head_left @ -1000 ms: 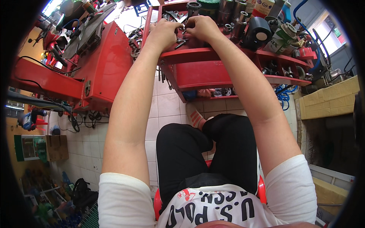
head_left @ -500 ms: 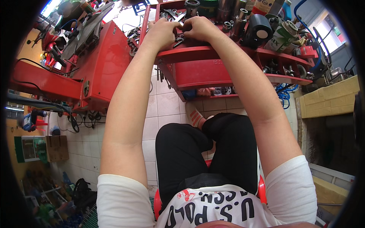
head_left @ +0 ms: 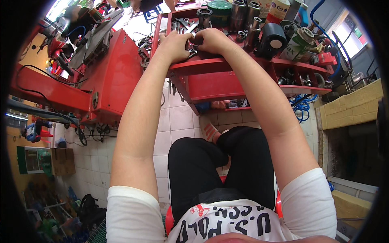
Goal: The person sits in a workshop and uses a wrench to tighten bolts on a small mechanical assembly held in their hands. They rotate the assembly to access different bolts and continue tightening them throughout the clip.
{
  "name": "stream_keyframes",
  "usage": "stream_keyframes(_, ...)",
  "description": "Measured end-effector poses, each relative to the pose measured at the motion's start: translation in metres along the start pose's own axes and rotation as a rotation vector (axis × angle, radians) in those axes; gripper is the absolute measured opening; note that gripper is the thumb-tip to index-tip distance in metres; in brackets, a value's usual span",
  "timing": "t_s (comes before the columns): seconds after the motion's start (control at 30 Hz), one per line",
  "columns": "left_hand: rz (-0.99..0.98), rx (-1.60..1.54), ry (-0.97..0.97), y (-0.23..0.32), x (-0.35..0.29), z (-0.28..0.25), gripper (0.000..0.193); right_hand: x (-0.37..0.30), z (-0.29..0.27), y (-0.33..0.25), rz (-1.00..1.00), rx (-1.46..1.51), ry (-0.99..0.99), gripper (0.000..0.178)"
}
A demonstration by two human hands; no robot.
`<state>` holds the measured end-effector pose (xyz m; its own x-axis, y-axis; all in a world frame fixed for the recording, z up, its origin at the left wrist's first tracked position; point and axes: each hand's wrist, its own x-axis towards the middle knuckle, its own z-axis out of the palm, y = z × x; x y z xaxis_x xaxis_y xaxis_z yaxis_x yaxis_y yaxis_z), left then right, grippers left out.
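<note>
Both hands are over the near part of a red tool cart [head_left: 198, 58]. My left hand [head_left: 175, 45] has its fingers curled, with the thumb toward the other hand. Facing it, my right hand [head_left: 213, 40] is bent in the same way, its fingertips close to the left thumb. What lies between the fingers is hidden behind the hands. Metal wrenches [head_left: 189, 26] lie just beyond them in the tray, and small dark metal parts show below the fingers. A dark metal cylinder with a flared top [head_left: 204, 17] stands past my right hand.
Steel cylinders [head_left: 238, 15], a black rounded can [head_left: 270, 39], a green-and-white can [head_left: 300, 43] and bottles crowd the cart's right side. A red machine housing [head_left: 115, 77] stands to the left. Blue hose [head_left: 300, 108] hangs at the right. My knees are below the cart.
The cart and both hands sit slightly lower in the picture, as the view has tilted up a little. The hands keep nearly the same pose over the tray.
</note>
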<state>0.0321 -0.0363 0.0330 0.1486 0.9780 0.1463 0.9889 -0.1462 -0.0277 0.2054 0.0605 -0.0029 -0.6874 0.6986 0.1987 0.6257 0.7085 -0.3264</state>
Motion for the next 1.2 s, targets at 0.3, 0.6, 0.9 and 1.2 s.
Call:
stream_keyframes(0.3,-0.008,-0.079,0.041,-0.006,0.002,0.004,0.042,-0.007,-0.007,0.001,-0.031,0.237,-0.022,0.037)
stream_keyframes(0.6,0.008,-0.158,0.000,-0.002,0.001,-0.005,0.035,-0.009,-0.004,0.005,-0.042,0.232,-0.015,0.036)
stream_keyframes(0.9,0.053,-0.031,-0.010,-0.006,0.002,-0.001,0.035,-0.006,-0.003,0.005,-0.100,0.200,-0.018,0.035)
stream_keyframes(1.2,0.028,-0.084,0.026,-0.006,-0.001,-0.001,0.023,-0.009,-0.007,-0.002,-0.133,0.243,0.025,0.029)
